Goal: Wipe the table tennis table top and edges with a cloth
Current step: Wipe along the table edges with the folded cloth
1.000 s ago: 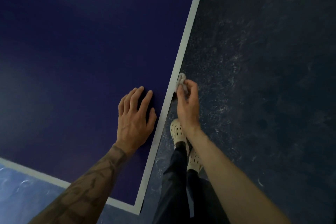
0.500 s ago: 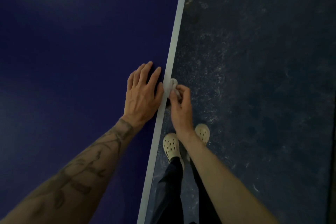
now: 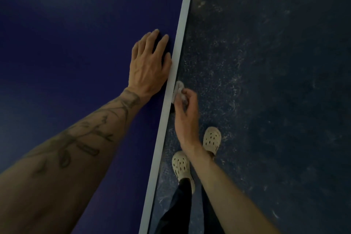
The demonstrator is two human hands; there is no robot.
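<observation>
The dark blue table tennis table (image 3: pixel 76 43) fills the left half of the head view, with a white line (image 3: pixel 178 47) along its right edge. My left hand (image 3: pixel 150 62) lies flat on the top, fingers spread, its thumb beside the white line. My right hand (image 3: pixel 187 116) is off the table's side and pinches a small pale cloth (image 3: pixel 179 91) against the edge, just below my left hand.
A dark, scuffed floor (image 3: pixel 275 81) lies to the right of the table. My two feet in cream perforated clogs (image 3: pixel 181 167) stand close to the table edge, below my right arm.
I have walked along the table edge; the corner seen a second ago is out of view. My left hand slid forward on the top, and the cloth stayed pressed on the edge.
</observation>
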